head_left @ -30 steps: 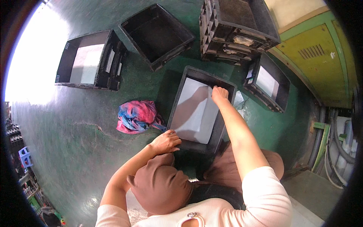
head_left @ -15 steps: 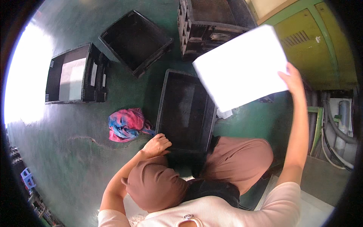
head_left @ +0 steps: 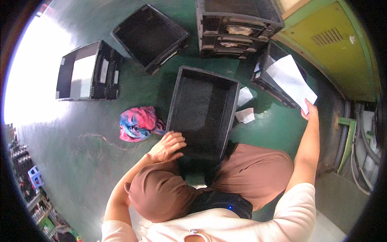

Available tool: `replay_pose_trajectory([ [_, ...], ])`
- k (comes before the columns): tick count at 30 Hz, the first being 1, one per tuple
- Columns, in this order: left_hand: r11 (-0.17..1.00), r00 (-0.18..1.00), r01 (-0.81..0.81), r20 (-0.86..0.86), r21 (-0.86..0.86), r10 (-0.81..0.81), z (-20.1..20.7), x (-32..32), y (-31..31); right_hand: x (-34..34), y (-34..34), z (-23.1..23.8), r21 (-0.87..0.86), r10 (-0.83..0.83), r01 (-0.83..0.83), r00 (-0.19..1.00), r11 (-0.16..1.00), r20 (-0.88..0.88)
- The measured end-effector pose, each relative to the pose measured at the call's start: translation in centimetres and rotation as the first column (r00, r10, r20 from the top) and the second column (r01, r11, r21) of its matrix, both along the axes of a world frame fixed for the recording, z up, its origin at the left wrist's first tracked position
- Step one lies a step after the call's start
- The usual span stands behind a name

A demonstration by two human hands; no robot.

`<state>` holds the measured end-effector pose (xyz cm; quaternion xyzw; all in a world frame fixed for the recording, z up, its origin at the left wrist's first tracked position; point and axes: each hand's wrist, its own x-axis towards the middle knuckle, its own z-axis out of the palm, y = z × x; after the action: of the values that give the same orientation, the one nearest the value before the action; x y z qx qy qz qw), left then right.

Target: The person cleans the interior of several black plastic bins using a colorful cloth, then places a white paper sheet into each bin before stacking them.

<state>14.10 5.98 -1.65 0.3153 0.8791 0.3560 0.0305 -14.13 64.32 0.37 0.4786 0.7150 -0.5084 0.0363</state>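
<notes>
A black plastic crate [head_left: 201, 117] stands on the floor before my knees, with nothing seen inside it. At its near left corner is my left hand [head_left: 167, 146], fingers loosely bent and a little apart, resting by the rim and holding nothing. Out to the right, my right hand [head_left: 309, 111] pinches a white sheet [head_left: 291, 78] by its near end. That sheet hangs tilted over another black crate [head_left: 258, 76] next to the cabinet, hiding part of its inside.
Two paper pieces, one [head_left: 246, 96] behind the other [head_left: 245, 115], lie right of the middle crate. A pink and blue cloth [head_left: 140, 124] lies left. Stacked crates [head_left: 234, 18] stand behind; two more black crates [head_left: 149, 36] [head_left: 109, 76] sit farther left. A yellow-green cabinet [head_left: 330, 44] borders the right.
My right hand has lowered the white sheet to the right, from above the middle crate's side to over the right-hand crate. My left hand's fingers have loosened slightly at the crate corner.
</notes>
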Motion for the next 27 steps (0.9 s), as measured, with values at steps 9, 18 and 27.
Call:
replay_pose_trajectory([
  [9, 0.329, 0.443, -0.866, -0.271, -0.377, 0.855, -7.4, 2.5, -7.6, 2.7, -25.8, 3.3, 0.612, 0.936, -0.74, -0.068, -0.279, 0.345],
  [18, 0.264, 0.282, -0.958, 0.52, 0.11, 0.806, -3.3, 2.8, -16.0, 11.2, -29.7, -1.8, 0.49, 0.289, 0.007, -0.8, -0.872, 0.526],
  [27, -0.071, 0.284, -0.859, 0.587, 0.507, 0.758, 9.0, 7.5, -17.9, 6.5, -42.9, 11.5, 0.415, 0.918, -0.832, -0.396, -0.369, 0.023],
])
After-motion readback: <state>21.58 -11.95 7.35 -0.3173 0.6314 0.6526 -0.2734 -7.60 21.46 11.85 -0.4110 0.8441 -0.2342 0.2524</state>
